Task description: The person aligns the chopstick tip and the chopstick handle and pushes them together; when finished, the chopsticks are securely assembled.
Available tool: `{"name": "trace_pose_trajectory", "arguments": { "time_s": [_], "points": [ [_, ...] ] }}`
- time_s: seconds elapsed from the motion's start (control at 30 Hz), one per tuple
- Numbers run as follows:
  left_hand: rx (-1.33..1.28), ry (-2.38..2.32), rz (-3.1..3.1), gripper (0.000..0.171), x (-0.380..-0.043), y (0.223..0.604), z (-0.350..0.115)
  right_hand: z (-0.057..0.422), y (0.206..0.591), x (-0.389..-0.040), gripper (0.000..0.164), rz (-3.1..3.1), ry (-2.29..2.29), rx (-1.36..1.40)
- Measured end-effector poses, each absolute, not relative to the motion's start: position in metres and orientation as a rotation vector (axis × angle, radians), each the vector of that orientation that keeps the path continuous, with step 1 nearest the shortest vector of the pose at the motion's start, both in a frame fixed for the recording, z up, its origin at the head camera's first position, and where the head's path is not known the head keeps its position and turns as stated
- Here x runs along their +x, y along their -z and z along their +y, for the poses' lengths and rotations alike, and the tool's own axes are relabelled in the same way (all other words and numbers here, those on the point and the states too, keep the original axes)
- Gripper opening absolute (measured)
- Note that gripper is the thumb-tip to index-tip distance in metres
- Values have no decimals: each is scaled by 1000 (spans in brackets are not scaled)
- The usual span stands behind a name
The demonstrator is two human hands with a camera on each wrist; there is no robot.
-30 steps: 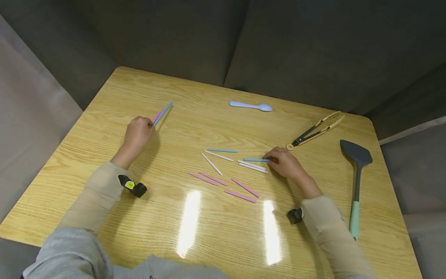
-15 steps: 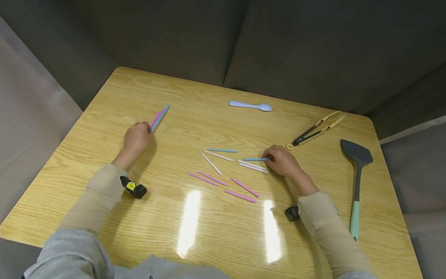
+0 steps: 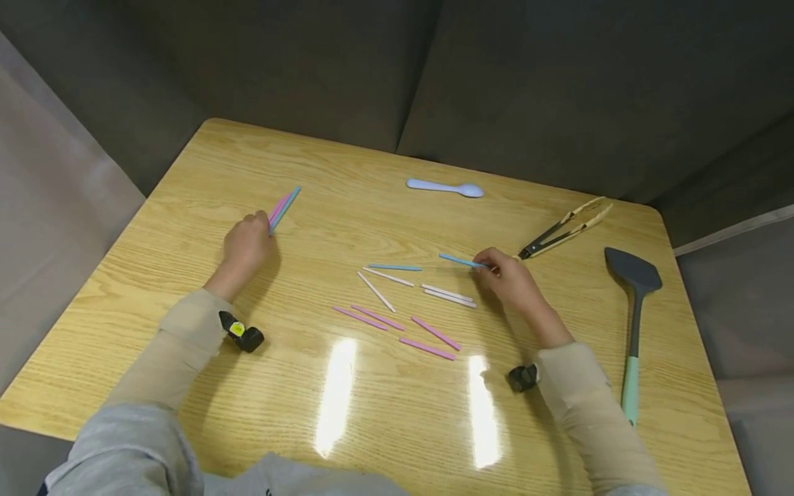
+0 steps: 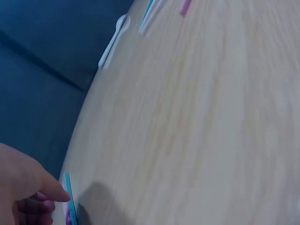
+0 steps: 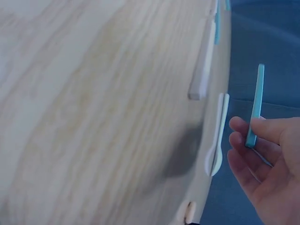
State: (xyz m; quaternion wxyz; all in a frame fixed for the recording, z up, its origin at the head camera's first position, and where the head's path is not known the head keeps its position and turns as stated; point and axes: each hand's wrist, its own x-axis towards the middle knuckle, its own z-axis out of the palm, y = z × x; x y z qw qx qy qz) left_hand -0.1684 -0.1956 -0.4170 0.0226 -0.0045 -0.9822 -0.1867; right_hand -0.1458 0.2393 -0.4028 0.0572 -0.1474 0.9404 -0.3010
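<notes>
At the left of the table, my left hand pinches the near end of a blue stick. Pink sticks lie right alongside that blue one, their near ends hidden by the hand. In the left wrist view a fingertip is on the blue stick. My right hand holds another blue stick by one end, raised off the table. The right wrist view has this blue stick between thumb and fingers, pointing up. A third blue stick lies mid-table.
White sticks and pink sticks are scattered mid-table. Behind them is a pale purple spoon. Tongs lie just beyond my right hand, and a spatula lies along the right side. Dark curtains stand behind the table edge.
My right hand has lifted its blue stick from beside the white sticks and moved it slightly away from me. The left hand's blue stick has come down against the pink ones.
</notes>
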Motion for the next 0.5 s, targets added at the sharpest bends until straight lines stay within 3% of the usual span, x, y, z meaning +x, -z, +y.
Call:
{"name": "trace_pose_trajectory", "arguments": {
  "time_s": [0.23, 0.5],
  "points": [
    [-412, 611, -3014, 21, -181, 407, -151, 239, 394, -145, 18, 2859, 972, -452],
    [-1073, 591, -2929, 17, -183, 410, -86, 235, 391, -141, 20, 2862, 996, -444]
  ]
}}
